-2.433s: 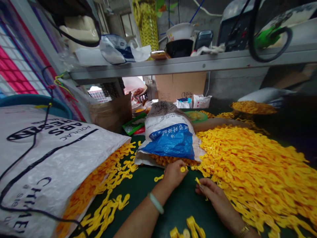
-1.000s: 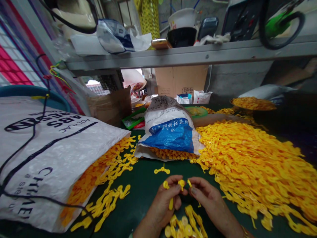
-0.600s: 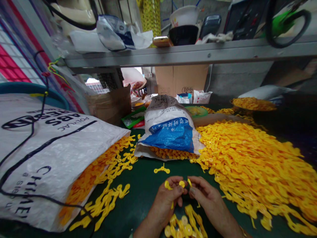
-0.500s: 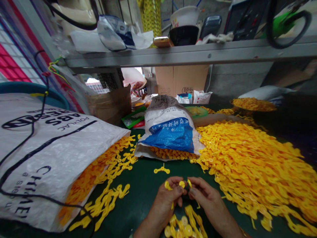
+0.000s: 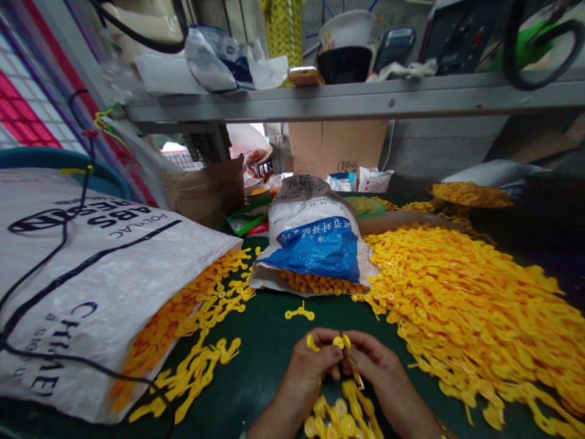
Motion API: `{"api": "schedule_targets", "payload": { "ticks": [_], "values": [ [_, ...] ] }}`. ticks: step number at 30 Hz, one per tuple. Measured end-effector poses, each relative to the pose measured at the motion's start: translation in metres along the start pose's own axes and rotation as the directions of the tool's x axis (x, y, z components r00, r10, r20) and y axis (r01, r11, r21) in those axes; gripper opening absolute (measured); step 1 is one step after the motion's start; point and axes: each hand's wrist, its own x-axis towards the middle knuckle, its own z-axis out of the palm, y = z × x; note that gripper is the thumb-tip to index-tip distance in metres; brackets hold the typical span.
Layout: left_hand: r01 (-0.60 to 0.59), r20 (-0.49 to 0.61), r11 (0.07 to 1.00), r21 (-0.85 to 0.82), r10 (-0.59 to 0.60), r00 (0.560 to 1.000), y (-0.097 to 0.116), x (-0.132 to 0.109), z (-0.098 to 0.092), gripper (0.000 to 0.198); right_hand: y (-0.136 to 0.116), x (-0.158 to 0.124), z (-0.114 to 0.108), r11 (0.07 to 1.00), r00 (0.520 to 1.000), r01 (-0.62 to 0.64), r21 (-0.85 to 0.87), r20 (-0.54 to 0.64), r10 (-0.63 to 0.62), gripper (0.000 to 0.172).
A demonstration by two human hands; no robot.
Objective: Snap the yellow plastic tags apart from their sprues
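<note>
My left hand [image 5: 312,364] pinches a yellow plastic piece [image 5: 338,342] with a round end between thumb and fingers; another round yellow end [image 5: 312,343] sticks out by its index finger. Close against it, my right hand [image 5: 375,362] grips a second yellow plastic piece [image 5: 347,341], whose lower part hangs below the thumb. The fingertips of both hands nearly meet, so how the two pieces touch is hidden. Beneath the hands lies a small heap of yellow pieces [image 5: 339,421]. One loose three-armed yellow piece [image 5: 300,313] rests on the dark green table just beyond.
A large pile of yellow pieces [image 5: 475,305] spreads over the right side. At left, a white printed sack [image 5: 114,256] spills more pieces, with a black cord across it. A blue and white bag [image 5: 317,244] stands ahead. A grey metal shelf beam [image 5: 320,102] crosses above.
My right hand has moved left toward my left hand, bringing its yellow piece up close to the one in the left. The view has shifted slightly.
</note>
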Motion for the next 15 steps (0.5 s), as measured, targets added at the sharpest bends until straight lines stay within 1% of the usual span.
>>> {"api": "schedule_targets", "payload": {
  "ticks": [4, 6, 11, 15],
  "values": [
    [0.038, -0.079, 0.997, -0.073, -0.043, 0.996, 0.0007, -0.0005, 0.0008, 0.032, 0.0048, -0.0006, -0.0004, 0.99, 0.998, -0.037, 0.133, 0.048, 0.031, 0.023],
    [0.045, -0.104, 0.996, -0.077, -0.053, 0.993, 0.0019, -0.0005, 0.0005, 0.034, 0.0058, -0.0006, -0.0002, 0.987, 0.998, -0.045, 0.153, 0.059, 0.036, 0.023],
    [0.042, -0.078, 0.998, -0.051, -0.046, 0.996, 0.0049, -0.0014, 0.0015, 0.033, 0.0063, 0.0003, -0.0003, 0.994, 0.999, -0.029, 0.106, 0.043, 0.025, 0.025],
    [0.035, -0.065, 0.999, -0.017, -0.036, 0.997, 0.0052, -0.0017, 0.0017, 0.032, 0.0052, 0.0008, -0.0011, 1.0, 0.999, -0.003, 0.029, 0.032, 0.002, 0.025]
  ]
}}
